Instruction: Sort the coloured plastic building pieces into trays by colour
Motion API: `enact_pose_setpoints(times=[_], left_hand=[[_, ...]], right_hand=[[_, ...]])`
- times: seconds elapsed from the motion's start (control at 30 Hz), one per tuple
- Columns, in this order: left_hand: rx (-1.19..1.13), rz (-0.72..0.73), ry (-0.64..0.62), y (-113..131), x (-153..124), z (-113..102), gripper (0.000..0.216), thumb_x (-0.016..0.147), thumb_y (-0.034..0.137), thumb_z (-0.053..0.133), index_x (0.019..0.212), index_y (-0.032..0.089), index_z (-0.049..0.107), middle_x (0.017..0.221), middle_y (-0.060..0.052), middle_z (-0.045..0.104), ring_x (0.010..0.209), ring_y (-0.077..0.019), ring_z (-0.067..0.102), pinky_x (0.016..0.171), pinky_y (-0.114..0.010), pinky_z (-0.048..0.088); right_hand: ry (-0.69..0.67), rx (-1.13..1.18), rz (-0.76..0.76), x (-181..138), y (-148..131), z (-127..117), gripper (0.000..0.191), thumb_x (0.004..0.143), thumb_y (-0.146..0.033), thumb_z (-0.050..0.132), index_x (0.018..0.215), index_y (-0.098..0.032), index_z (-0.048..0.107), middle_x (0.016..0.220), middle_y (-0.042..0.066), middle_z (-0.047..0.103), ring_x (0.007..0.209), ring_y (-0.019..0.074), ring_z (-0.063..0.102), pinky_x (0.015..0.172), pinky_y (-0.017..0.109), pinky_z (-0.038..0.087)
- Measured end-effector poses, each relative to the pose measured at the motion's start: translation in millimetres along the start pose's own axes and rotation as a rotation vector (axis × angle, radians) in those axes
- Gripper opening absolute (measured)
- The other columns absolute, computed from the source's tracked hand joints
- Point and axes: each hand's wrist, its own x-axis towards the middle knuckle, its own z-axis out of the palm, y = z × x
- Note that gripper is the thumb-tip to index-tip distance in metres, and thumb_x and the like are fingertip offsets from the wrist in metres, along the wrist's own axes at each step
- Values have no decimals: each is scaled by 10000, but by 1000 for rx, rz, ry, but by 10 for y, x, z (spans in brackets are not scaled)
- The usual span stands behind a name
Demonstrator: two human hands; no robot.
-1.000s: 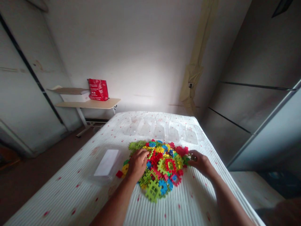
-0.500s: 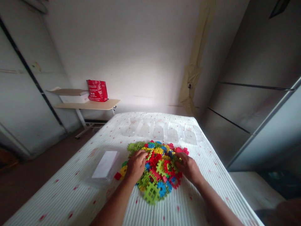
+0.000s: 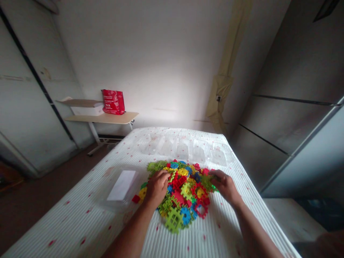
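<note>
At the right edge of the heap of plastic pieces (image 3: 185, 191), my right hand (image 3: 225, 184) has drawn outward; half a second ago it reached farther in over them. A red frame (image 3: 199, 193) with yellow showing inside now sits more in the clear. My right fingers bend at a green piece (image 3: 206, 183), but I can't tell whether they pinch it. My left hand (image 3: 158, 188) has stayed on the heap's left side, fingers close together at a light-green toothed piece (image 3: 172, 175); their grip is hidden from me.

Left of the heap, one clear tray (image 3: 113, 205) has one white card (image 3: 122, 185) in or on it. Beyond the heap I count about five clear containers (image 3: 184, 148) in a row, edges faint, the spotted cover (image 3: 204, 247) showing through. The heaped pieces overlap too much to count. One red bag (image 3: 113, 102) and one white box (image 3: 88, 110) stand on a side table (image 3: 129, 117).
</note>
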Motion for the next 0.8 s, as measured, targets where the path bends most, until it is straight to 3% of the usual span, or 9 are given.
enact_pose_setpoints(times=[0.17,0.27,0.37,0.57,0.8], left_hand=[[9,3,-3,-20,-10,17,307,793,50,415,925,197,649,940,-48,648,890,-166,596,821,-316,492],[6,4,-2,-37,-12,27,304,792,58,415,916,200,653,946,-47,648,892,-170,600,820,-314,496],[-8,-2,6,-36,-7,28,308,788,58,416,907,206,658,946,-46,649,894,-173,601,820,-312,499],[6,4,14,-24,1,21,303,790,57,415,897,208,655,925,-42,649,884,-168,599,819,-314,497],[21,13,2,-32,0,17,285,801,60,405,897,185,643,939,-56,648,888,-179,600,817,-325,497]], right_hand=[[71,1,142,22,209,-178,270,648,-286,521,829,-151,669,739,51,676,652,178,598,594,291,469],[15,19,244,16,223,-200,254,611,-272,508,771,-148,661,593,9,620,540,149,545,502,263,422],[-37,179,314,11,131,-234,215,602,-273,486,715,-151,622,528,-14,553,472,119,479,449,242,373],[-184,470,321,-15,-68,-233,124,587,-263,529,675,-175,531,511,-53,463,465,87,417,455,218,332],[-312,262,224,-37,2,-48,111,598,-216,496,703,-181,498,596,-48,456,542,91,404,504,225,325]])
